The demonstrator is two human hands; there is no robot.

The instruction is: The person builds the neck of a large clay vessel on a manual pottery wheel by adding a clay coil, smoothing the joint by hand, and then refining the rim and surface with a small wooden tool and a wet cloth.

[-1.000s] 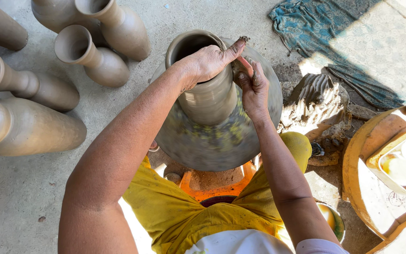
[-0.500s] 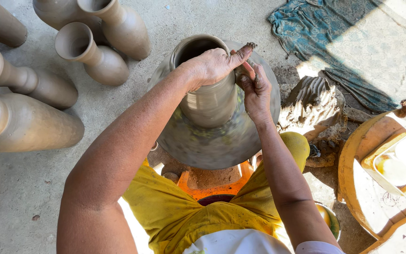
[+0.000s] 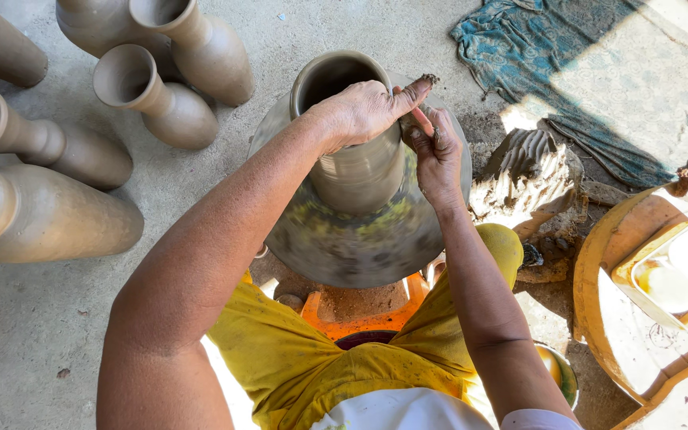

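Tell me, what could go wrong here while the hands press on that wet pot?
The left hand and right hand squeeze the rim side of the clay pot on the blurred, turning wheel; uneven pressure might warp or tear the soft wall. The finished vases stand close on the floor, so an elbow swing could knock one over.

Bright daylight falls from the right, overexposing the cloth (image 3: 591,87) and the tub (image 3: 678,275). My arms sit in soft shade, sharp. The wheel (image 3: 360,239) beneath my pot (image 3: 352,167) smears with motion blur.
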